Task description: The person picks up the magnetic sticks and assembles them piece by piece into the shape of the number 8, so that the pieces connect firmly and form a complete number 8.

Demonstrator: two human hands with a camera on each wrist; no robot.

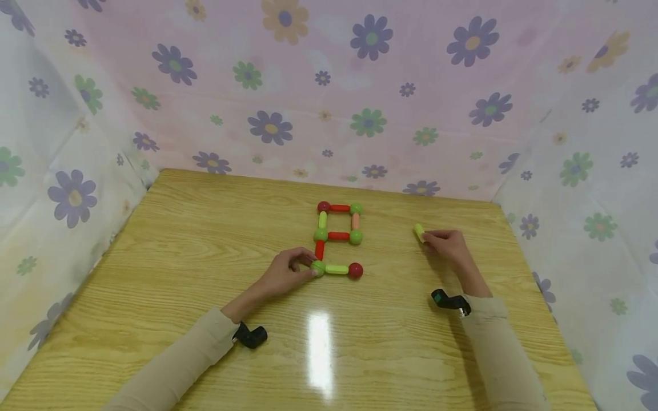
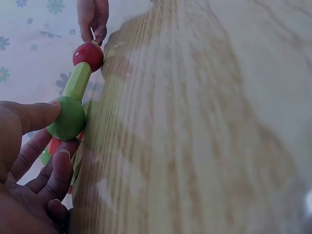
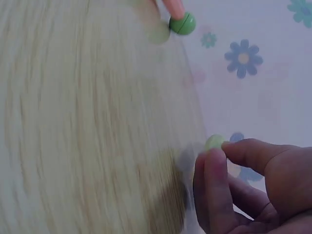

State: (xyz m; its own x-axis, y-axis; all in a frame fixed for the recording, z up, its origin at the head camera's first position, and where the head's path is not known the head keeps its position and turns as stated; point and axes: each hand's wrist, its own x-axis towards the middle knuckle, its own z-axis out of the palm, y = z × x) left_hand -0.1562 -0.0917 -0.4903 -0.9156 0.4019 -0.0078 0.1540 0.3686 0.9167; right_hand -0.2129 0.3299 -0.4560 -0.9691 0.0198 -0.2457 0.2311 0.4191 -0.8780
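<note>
On the table lies a figure of balls and rods: a closed square at the back, a red rod (image 1: 320,250) coming forward from it to a green ball (image 1: 318,268). From that ball a yellow-green rod (image 1: 337,269) runs right to a dark red ball (image 1: 356,270). My left hand (image 1: 285,275) pinches the green ball between thumb and fingers; the left wrist view shows the grip on this green ball (image 2: 67,118) closely. Off to the right, apart from the figure, my right hand (image 1: 449,248) holds a loose yellow-green rod (image 1: 419,232) between thumb and fingertips.
The square has a dark red ball (image 1: 323,207) at its back left corner and green balls at the others. Its right side is a salmon rod (image 1: 356,222). Flowered cloth (image 1: 308,85) walls the wooden table (image 1: 216,228) at the back and sides.
</note>
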